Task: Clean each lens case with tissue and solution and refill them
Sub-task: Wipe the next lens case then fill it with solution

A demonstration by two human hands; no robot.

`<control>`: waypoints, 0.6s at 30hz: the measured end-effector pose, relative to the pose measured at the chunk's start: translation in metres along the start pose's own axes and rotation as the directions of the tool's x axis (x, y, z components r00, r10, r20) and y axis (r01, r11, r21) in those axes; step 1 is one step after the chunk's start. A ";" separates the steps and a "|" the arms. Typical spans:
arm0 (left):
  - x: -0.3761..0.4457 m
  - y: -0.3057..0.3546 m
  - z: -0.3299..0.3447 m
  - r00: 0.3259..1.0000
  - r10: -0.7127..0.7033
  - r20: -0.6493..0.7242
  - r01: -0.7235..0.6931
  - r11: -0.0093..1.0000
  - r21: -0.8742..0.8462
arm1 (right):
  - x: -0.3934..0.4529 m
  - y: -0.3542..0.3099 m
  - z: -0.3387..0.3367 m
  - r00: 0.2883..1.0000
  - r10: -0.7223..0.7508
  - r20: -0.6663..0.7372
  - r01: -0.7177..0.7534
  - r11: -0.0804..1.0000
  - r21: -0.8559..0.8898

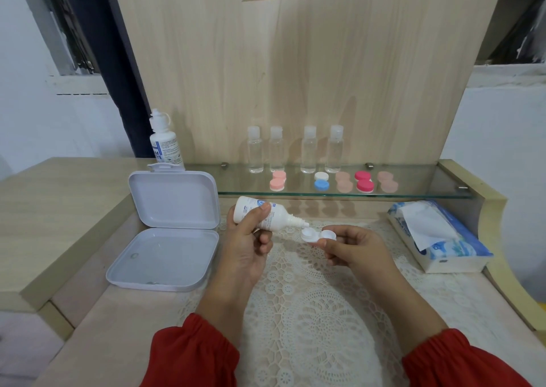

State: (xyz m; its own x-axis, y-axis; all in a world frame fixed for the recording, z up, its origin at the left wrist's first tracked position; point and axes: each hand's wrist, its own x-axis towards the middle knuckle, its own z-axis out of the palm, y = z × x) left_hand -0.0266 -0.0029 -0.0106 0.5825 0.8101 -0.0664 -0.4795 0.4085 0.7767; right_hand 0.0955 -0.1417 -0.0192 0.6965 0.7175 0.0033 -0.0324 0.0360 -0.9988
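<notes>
Glass shelf (413,193) with four clear bottles (255,150), five capped cases (277,181); left hand (248,244) fingers around solution bottle (266,213), right hand (354,249) pinching open case (317,235).

The person wore long red sleeves, the left sleeve (192,354) and right sleeve (461,360) both gathered into puckered, elasticated cuffs at the wrist. The left hand (248,244) and right hand (357,249) were bare, without gloves.

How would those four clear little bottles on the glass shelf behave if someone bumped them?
The four clear bottles stand tall and narrow on small bases, so a nudge would probably tip them. The glass shelf looks smooth, so they may slide first. They seem round, so a fallen one could roll toward the lens cases in front.
</notes>
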 end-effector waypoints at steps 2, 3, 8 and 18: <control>0.000 0.000 -0.001 1.000 0.008 -0.003 -0.008 1.000 0.003 | 0.001 0.001 0.000 1.000 0.003 -0.001 -0.003 1.000 0.001; 0.000 0.000 -0.001 1.000 0.013 -0.004 -0.013 1.000 0.004 | 0.001 0.001 0.000 1.000 0.004 0.000 -0.004 1.000 0.000; -0.001 0.001 0.000 1.000 0.029 0.002 -0.029 1.000 0.010 | 0.000 0.001 -0.001 1.000 0.001 0.003 -0.001 1.000 -0.008; -0.003 0.002 0.001 0.999 0.039 -0.001 -0.038 0.999 0.015 | 0.000 0.001 -0.001 1.000 0.002 0.007 -0.002 1.000 -0.009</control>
State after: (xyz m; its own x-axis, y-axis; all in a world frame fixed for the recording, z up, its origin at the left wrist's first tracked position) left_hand -0.0284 -0.0050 -0.0079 0.5627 0.8258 -0.0374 -0.4915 0.3705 0.7881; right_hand 0.0959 -0.1422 -0.0204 0.6913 0.7226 0.0013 -0.0272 0.0278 -0.9992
